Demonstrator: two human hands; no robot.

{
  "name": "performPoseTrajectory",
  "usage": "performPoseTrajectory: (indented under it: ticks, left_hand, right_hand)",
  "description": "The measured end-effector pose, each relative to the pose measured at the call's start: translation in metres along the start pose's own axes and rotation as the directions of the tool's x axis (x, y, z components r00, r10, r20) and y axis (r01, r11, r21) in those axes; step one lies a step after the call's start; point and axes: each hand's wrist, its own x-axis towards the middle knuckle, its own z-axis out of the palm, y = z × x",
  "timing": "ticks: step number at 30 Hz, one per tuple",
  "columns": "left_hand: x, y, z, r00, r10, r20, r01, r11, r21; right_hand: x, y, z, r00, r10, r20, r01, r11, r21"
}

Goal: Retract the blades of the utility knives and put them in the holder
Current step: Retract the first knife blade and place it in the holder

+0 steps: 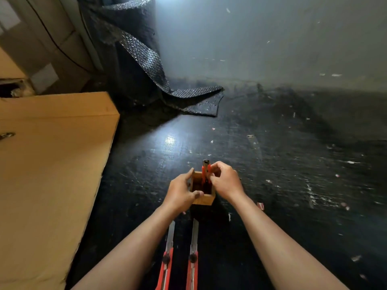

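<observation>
A small square wooden holder (204,199) stands on the dark floor in front of me. My left hand (181,191) grips its left side, thumb over the near rim. My right hand (225,180) pinches a red utility knife (206,168) that stands upright inside the holder, its dark end sticking up above the rim. Two more red utility knives lie on the floor between my forearms, one on the left (167,256) and one on the right (193,254), both with long blades extended toward the holder.
A large flat cardboard sheet (52,164) lies at the left. A roll of dark bubble wrap (134,49) stands at the back against the grey wall, its loose end trailing on the floor. Small scraps litter the black floor (293,164).
</observation>
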Motion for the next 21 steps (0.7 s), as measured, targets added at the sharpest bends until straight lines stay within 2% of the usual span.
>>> performPoseTrajectory:
  ticks: [10,15,21]
  left_hand:
    - [-0.015,0.008,-0.006,1.0,0.01,0.008,-0.01,1.0,0.01]
    - [-0.043,0.009,-0.014,0.997,0.03,-0.071,-0.029,1.0,0.013]
    - [-0.091,-0.003,-0.011,0.991,0.087,-0.097,-0.082,0.995,0.052]
  right_hand:
    - [-0.016,-0.001,-0.011,0.999,-0.011,-0.031,0.011,1.0,-0.023]
    - [-0.046,0.0,-0.022,0.998,-0.027,-0.058,0.025,0.999,-0.042]
    - [-0.096,0.01,-0.019,1.0,-0.015,0.013,0.016,0.996,-0.085]
